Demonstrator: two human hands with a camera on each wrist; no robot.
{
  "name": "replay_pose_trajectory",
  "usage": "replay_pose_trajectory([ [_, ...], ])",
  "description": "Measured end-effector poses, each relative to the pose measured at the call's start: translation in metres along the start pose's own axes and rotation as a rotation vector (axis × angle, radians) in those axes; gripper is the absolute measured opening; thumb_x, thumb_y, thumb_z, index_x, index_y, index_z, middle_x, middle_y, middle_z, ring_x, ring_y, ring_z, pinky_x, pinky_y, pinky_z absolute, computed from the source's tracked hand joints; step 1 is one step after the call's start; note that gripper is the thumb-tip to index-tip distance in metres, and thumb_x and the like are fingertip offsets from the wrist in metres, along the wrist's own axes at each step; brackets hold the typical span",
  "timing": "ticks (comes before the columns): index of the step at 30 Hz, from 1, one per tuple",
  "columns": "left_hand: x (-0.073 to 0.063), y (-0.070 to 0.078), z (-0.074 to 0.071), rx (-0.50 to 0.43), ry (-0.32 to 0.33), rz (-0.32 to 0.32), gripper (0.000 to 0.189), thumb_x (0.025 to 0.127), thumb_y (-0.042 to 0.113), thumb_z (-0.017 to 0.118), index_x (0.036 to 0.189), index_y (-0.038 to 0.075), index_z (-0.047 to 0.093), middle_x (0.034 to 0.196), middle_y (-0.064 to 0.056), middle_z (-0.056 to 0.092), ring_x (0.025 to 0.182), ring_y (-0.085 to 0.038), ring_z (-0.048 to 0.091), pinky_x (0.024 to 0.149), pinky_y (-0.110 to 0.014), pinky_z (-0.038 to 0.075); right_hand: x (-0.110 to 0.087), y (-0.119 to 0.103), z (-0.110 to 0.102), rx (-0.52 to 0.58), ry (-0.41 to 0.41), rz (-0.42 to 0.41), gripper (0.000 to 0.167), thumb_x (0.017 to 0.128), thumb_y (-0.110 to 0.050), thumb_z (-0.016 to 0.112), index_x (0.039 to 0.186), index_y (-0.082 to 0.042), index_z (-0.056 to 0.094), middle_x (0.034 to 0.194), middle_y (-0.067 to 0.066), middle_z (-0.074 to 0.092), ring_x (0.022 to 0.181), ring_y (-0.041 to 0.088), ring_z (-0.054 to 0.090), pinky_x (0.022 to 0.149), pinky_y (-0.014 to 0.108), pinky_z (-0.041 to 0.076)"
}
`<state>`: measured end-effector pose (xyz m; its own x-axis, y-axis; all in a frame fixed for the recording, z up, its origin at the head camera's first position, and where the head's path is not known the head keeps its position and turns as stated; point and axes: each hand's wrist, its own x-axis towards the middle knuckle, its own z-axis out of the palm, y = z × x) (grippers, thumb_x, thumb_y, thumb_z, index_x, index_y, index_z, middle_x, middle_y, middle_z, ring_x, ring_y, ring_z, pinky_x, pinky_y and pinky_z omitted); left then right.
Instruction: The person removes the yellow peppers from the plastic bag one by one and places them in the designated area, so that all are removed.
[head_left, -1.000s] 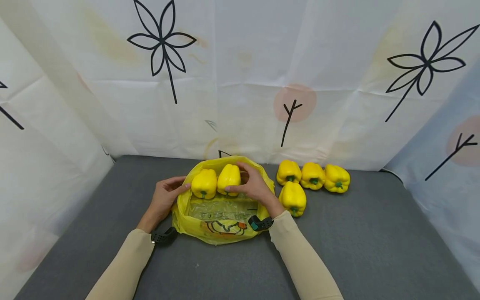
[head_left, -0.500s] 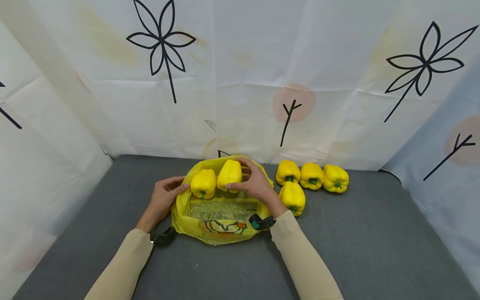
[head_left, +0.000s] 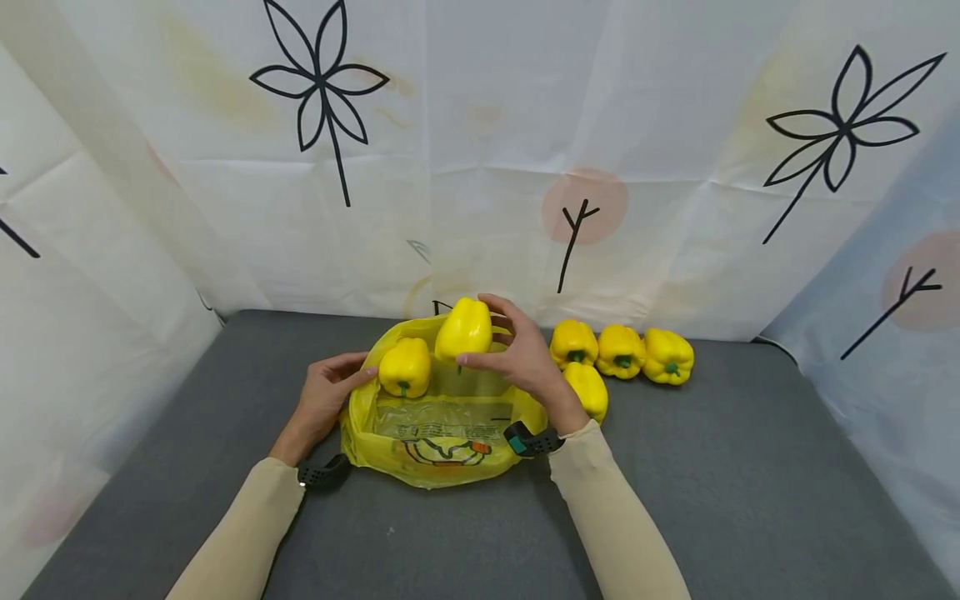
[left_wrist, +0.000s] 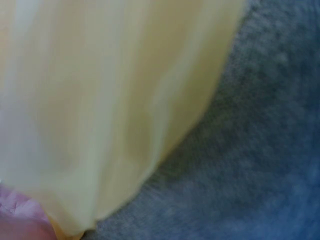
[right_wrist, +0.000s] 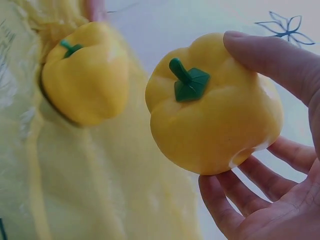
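My right hand (head_left: 531, 360) holds a yellow bell pepper (head_left: 463, 330) up over the back of an open yellow plastic bag (head_left: 435, 477). In the right wrist view, thumb and fingers grip this pepper (right_wrist: 215, 120) from the side, its green stem facing the camera. A second yellow pepper (head_left: 405, 367) sits inside the bag at its left. With the thumb over the rim, my left hand (head_left: 324, 407) pinches the bag's left edge near that pepper. The left wrist view is mostly filled by blurred bag plastic (left_wrist: 100, 100).
Several more yellow peppers (head_left: 621, 352) stand grouped on the grey table (head_left: 720, 483) right of the bag, one partly hidden behind my right wrist. A white patterned cloth (head_left: 480, 167) hangs along the table's back and sides.
My right hand has lifted its pepper upward and slightly right, away from the pepper beside it and above the bag's back rim. The left hand has stayed at the bag's edge.
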<state>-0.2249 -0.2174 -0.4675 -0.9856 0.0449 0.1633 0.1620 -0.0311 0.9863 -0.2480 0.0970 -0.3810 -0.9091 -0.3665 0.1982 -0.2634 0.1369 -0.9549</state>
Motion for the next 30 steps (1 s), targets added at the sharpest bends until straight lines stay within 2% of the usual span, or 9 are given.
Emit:
replay_pose_trajectory([
  [6, -0.001, 0.001, -0.001, 0.005, 0.001, 0.000, 0.039, 0.096, 0.005, 0.070, 0.127, -0.016, 0.061, 0.104, 0.005, 0.072, 0.091, -0.011, 0.066, 0.078, -0.023, 0.058, -0.002, -0.010, -0.004, 0.015, 0.030, -0.098, 0.085, 0.079, -0.002, 0.085, 0.153, -0.012, 0.044, 0.149, 0.009, 0.048, 0.130, 0.030, 0.052, 0.106, 0.049, 0.045],
  [13, 0.000, -0.001, -0.002, 0.012, -0.003, 0.004, 0.039, 0.096, 0.006, 0.070, 0.127, -0.016, 0.061, 0.104, 0.005, 0.072, 0.092, -0.011, 0.066, 0.078, -0.023, 0.058, -0.007, -0.022, -0.009, 0.037, 0.045, -0.155, 0.084, 0.080, 0.001, 0.084, 0.153, -0.010, 0.044, 0.149, 0.009, 0.048, 0.128, 0.029, 0.053, 0.104, 0.050, 0.047],
  [22, 0.001, -0.003, 0.000, 0.020, 0.003, 0.007, 0.038, 0.096, 0.006, 0.071, 0.126, -0.015, 0.062, 0.104, 0.005, 0.072, 0.092, -0.012, 0.067, 0.078, -0.024, 0.058, -0.010, -0.033, -0.021, 0.047, 0.048, -0.248, 0.083, 0.080, 0.003, 0.082, 0.152, -0.007, 0.043, 0.147, 0.009, 0.049, 0.127, 0.025, 0.053, 0.103, 0.046, 0.047],
  [30, 0.001, -0.003, 0.000, 0.012, -0.001, 0.011, 0.038, 0.097, 0.005, 0.069, 0.127, -0.016, 0.061, 0.104, 0.005, 0.072, 0.092, -0.012, 0.066, 0.078, -0.023, 0.058, -0.020, -0.043, -0.032, 0.029, 0.050, -0.216, 0.082, 0.083, 0.001, 0.081, 0.154, -0.009, 0.042, 0.148, 0.007, 0.049, 0.127, 0.025, 0.053, 0.103, 0.045, 0.048],
])
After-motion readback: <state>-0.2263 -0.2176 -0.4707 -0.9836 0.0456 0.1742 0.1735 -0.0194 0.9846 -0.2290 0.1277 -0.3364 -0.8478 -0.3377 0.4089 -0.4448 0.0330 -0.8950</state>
